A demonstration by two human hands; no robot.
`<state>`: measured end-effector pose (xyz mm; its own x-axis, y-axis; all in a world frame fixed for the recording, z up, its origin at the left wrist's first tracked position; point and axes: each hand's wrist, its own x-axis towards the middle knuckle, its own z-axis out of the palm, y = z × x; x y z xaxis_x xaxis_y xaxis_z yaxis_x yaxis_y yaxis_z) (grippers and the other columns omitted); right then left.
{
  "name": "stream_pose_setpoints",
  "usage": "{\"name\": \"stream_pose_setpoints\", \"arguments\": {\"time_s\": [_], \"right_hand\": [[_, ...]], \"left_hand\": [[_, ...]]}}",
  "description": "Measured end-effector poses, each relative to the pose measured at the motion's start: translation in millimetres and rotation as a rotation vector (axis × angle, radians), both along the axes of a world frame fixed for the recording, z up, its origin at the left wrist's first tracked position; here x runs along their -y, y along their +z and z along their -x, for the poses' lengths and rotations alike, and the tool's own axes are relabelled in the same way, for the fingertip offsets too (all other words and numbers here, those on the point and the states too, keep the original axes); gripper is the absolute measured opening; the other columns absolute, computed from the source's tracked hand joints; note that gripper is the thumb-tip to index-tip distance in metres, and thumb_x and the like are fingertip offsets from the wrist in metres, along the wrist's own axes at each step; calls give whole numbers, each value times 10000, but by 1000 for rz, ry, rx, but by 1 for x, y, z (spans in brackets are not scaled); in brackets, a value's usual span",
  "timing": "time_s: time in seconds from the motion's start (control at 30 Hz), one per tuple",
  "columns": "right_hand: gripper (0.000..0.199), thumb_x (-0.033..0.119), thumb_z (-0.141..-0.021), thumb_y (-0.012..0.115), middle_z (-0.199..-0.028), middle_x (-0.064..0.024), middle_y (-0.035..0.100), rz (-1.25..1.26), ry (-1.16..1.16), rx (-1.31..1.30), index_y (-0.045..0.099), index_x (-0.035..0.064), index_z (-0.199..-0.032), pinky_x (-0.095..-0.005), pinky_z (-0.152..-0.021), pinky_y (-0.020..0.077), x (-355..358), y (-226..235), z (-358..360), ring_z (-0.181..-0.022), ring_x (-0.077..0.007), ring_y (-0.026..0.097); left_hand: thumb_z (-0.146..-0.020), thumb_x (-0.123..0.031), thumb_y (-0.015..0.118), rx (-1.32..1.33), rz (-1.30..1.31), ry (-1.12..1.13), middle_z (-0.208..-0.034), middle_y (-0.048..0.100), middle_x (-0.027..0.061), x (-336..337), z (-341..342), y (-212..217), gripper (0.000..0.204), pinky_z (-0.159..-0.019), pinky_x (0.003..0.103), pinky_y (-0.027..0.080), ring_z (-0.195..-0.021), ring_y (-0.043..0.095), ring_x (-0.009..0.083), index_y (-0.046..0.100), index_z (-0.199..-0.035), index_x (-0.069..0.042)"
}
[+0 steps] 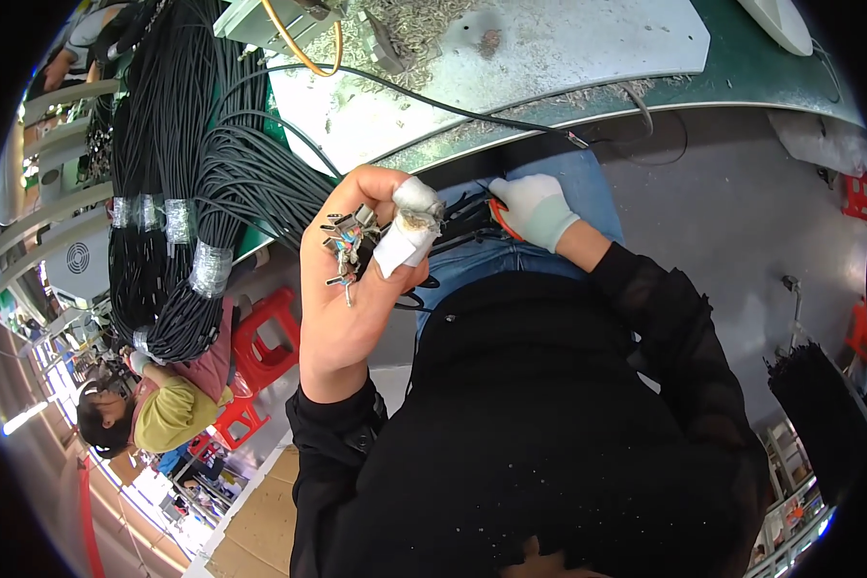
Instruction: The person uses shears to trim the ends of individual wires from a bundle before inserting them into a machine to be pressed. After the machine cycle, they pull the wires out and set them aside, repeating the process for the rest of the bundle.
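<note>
Bench work, as it appears from across the room. The left hand [361, 299] is curled round a cluster of metal-tipped connectors [354, 231], whose heads fan out toward its wrist side; so bunched, the tips probably cannot scatter. White finger wraps [403, 247] cover two of its digits, presumably to spare the skin from metal edges. To its right, the gloved right hand [533, 205] is closed on an orange-handled tool [503, 220]; the working end cannot be made out. Between the hands, black leads [464, 212] lie over the jeans [588, 183], the lap apparently serving as their support. Left of the left hand, a thick cable bundle [260, 159] drops over the bench side, cinched by clear wrap [210, 270], which likely prevents tangling. Beyond both hands, a white board [588, 48] bears pale scraps [409, 37], seemingly a surface for catching debris; one loose cable [453, 108] crosses it.
</note>
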<state>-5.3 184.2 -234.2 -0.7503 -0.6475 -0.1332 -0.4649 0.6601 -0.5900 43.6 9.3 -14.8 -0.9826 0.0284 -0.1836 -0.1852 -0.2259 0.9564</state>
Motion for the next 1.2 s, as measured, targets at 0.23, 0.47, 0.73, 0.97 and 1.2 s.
{"name": "stream_pose_setpoints", "arguments": {"time_s": [0.23,0.47,0.73,0.97,1.2], "right_hand": [[148,190,-773,656,-589,-172,537,287,-67,30,588,60,-783,-410,-518,452,-31,64,-2,-568,-344,585],[115,83,-758,662,-564,-93,547,527,-51,-307,593,12,-816,-307,-481,435,-49,180,20,-474,-246,543],[215,187,-893,561,-592,-52,592,843,-213,949,577,-27,-893,-271,-494,449,-40,225,31,-501,-114,552],[329,283,-938,483,-562,-52,572,1092,-109,1279,577,-27,-884,-240,-480,423,-23,224,30,-463,-105,515],[373,311,-904,493,-510,-55,554,576,-26,901,564,-11,-729,-255,-426,401,-23,257,38,-412,-137,502]], "left_hand": [[-853,5,566,14,185,-47,-784,556,42,-3,13,-12,166,-548,195,390,-615,490,80,540,-1017,4],[-752,84,628,-160,726,-373,-871,649,116,-20,28,-7,217,-697,268,479,-774,595,136,605,-965,48],[-767,70,660,-402,491,-56,-919,634,121,-18,9,-6,324,-692,288,505,-798,628,173,584,-1078,26],[-776,37,675,-455,203,-262,-932,622,113,-5,29,2,353,-660,296,507,-792,635,202,579,-1114,-4],[-683,27,636,-766,555,-431,-842,552,77,8,25,10,409,-527,338,457,-698,596,260,591,-1057,-132]]}}
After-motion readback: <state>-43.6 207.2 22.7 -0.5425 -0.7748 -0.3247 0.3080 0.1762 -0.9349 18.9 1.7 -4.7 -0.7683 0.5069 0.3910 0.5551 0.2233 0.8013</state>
